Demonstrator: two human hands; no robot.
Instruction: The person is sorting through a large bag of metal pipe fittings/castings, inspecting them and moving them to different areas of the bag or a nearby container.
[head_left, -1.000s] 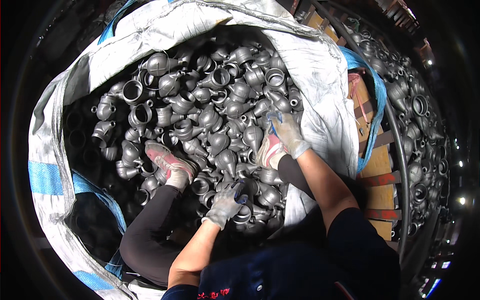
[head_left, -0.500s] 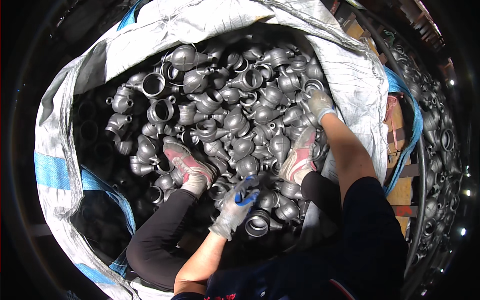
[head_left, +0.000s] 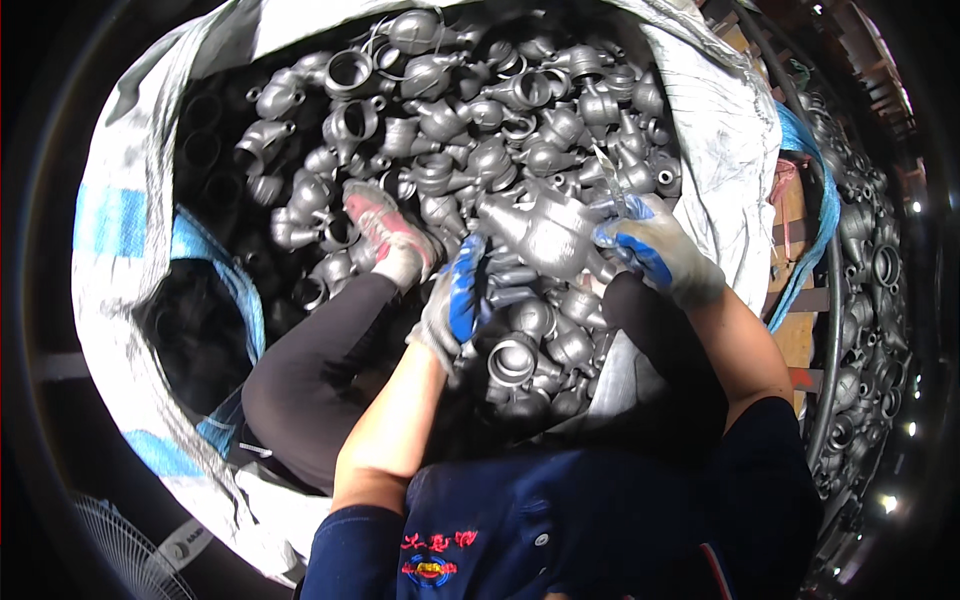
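My right hand point(head_left: 668, 252), in a white glove with blue patches, is closed on the right end of a grey metal casting point(head_left: 550, 232). The casting has a round bulging body and is raised above the pile, slightly blurred. A thin, pale, pointed piece point(head_left: 608, 170) juts up by the right fingers; its kind is unclear. Beside and below the casting's left end, my left hand point(head_left: 458, 300) has its thumb up and fingers stretched out to the right; whether it touches the casting is hard to tell. Similar grey castings point(head_left: 490, 160) fill the space beyond both hands.
A white woven bulk bag point(head_left: 110, 290) with blue straps point(head_left: 230, 270) surrounds the pile and my legs. My left shoe point(head_left: 385, 225) rests on the castings. Wooden planks point(head_left: 790, 240) and more castings point(head_left: 870, 330) lie outside at right; a fan point(head_left: 135, 550) stands lower left.
My right hand has come back toward me from the far right of the pile, bringing a casting. My left hand has turned and moved slightly left and up, and the view has shifted.
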